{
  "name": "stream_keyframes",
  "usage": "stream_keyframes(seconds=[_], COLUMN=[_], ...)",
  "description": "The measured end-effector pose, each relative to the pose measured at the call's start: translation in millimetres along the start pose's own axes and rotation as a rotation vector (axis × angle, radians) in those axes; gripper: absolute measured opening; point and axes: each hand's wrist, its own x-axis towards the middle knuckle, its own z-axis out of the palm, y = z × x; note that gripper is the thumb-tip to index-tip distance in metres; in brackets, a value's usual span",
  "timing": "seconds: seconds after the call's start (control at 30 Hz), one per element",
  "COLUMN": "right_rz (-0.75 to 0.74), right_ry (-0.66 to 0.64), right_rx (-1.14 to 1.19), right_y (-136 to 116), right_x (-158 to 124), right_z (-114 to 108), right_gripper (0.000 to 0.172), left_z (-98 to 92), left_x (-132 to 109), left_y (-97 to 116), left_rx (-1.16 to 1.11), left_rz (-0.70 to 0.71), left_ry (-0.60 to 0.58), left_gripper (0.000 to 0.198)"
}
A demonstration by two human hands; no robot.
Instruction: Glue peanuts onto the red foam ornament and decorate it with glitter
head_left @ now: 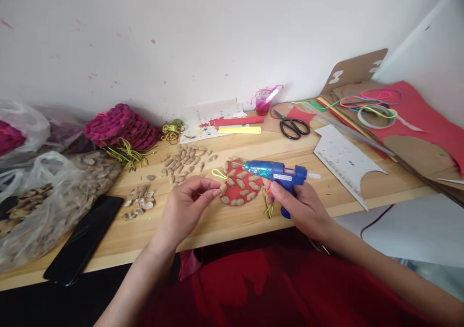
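Note:
My right hand (302, 204) is wrapped round the handle of a blue hot glue gun (270, 171), with a white glue stick (313, 176) jutting from its back. The gun's nozzle points left over a red disc (237, 191) that has several peanuts in their shells spread on it. A yellow cord loop (218, 173) sticks out at the disc's left edge. At that edge, my left hand (192, 201) pinches a peanut (223, 190) between thumb and finger. Below the gun, yellow-green cord (267, 206) lies partly hidden by my right hand.
Loose peanuts (186, 160) and broken shells (139, 201) lie to the left. Beyond are a phone (85, 237), a plastic bag of peanuts (83, 191) and stacked purple pieces (119, 126). Scissors (293, 125), a pink-stained cup (263, 101) and white board (346, 163) sit behind and right.

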Motion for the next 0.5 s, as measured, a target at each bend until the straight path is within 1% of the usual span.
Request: stream_keyframes(seconds=[0.1, 0.23, 0.4, 0.5], right_rz=[0.051, 0.11, 0.112, 0.103], right_ry=[0.042, 0.001, 0.029, 0.023], right_rx=[0.093, 0.167, 0.219, 0.243], right_y=[6.1, 10.7, 15.9, 17.1], right_x=[2.3, 2.7, 4.5, 5.1], right_z=[5.1, 10.4, 13.0, 13.3], right_gripper=[0.042, 0.045, 0.045, 0.043], left_z=[9.2, 20.3, 25.6, 26.7], left_x=[2.4, 2.1, 0.3, 0.1], left_y=[2.9, 3.5, -5.4, -9.3], left_rx=[0.138, 0.299, 0.717, 0.862], left_rz=[0.12, 0.244, 0.545, 0.636], left_ry=[-0.007, -0.032, -0.062, -0.054], left_gripper=[0.011, 0.014, 0.015, 0.013])
